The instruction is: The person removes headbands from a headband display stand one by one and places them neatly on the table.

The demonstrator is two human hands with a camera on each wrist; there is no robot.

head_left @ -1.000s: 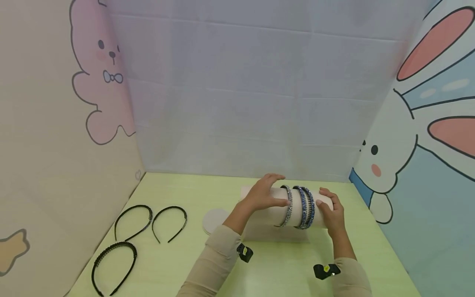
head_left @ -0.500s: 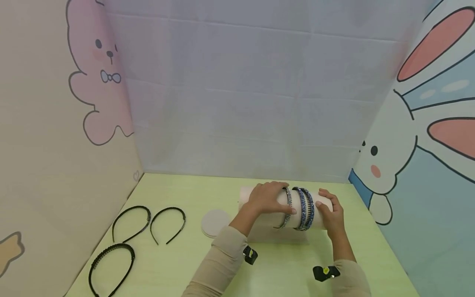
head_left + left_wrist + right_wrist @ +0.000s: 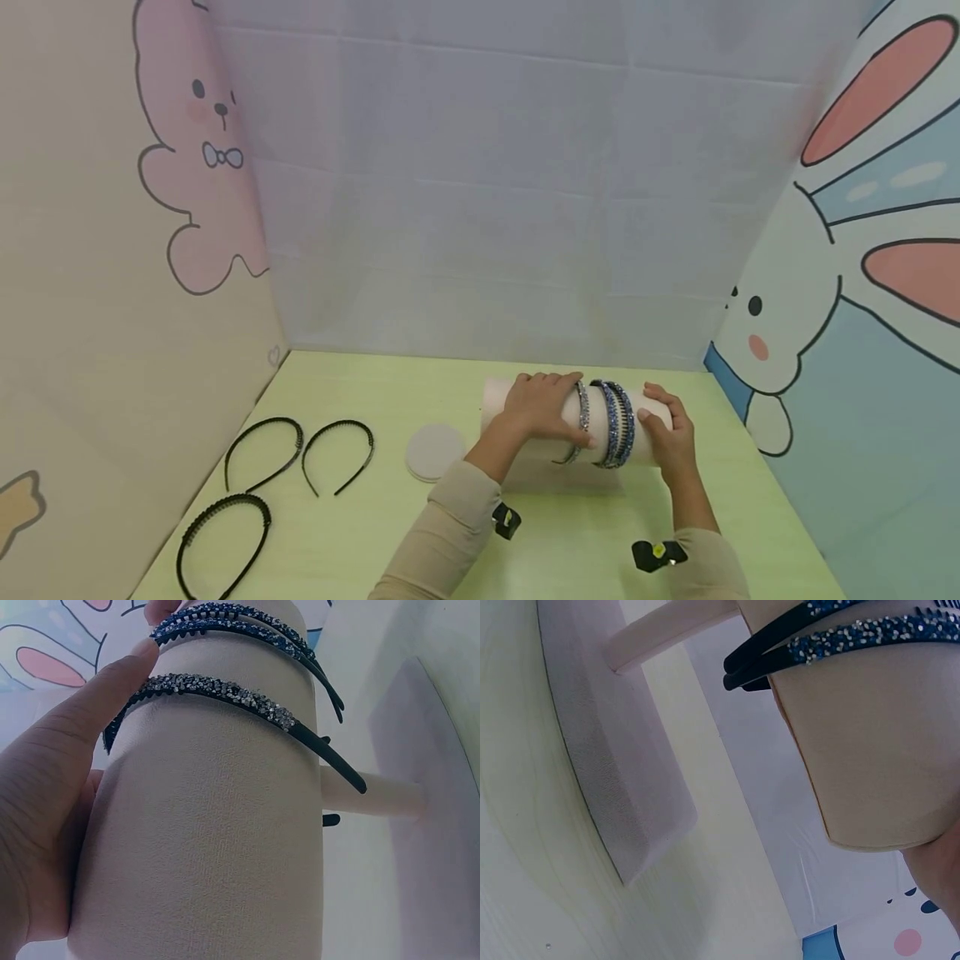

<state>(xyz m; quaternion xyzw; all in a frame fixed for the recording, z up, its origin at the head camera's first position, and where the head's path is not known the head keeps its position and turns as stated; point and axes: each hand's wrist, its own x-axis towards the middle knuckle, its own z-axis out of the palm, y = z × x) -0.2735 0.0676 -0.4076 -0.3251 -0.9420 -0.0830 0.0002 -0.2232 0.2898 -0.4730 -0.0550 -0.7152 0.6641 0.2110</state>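
Note:
A padded cream headband stand [image 3: 551,450] lies like a horizontal roll on a post and flat base, seen in the left wrist view. My left hand [image 3: 543,408] curves over its left part, with fingertips and thumb on a silver rhinestone headband [image 3: 217,690]. In the left wrist view the thumb [image 3: 97,697] reaches across that headband's edge. Two blue rhinestone headbands [image 3: 618,425] sit close together farther right on the roll. At the right end, my right hand [image 3: 675,433] grips the stand, thumb in front and fingers behind; the right wrist view shows only part of it.
Three black headbands lie on the table's left: one at the back [image 3: 262,421], one beside it [image 3: 337,425], one in front [image 3: 225,500]. A white round disc [image 3: 435,450] lies left of the stand. Cartoon-printed walls [image 3: 885,375] close in the table [image 3: 360,542].
My left hand has moved a little right and down onto the silver headband, its raised fingers lowering over the roll. The right hand keeps its grip on the stand's end.

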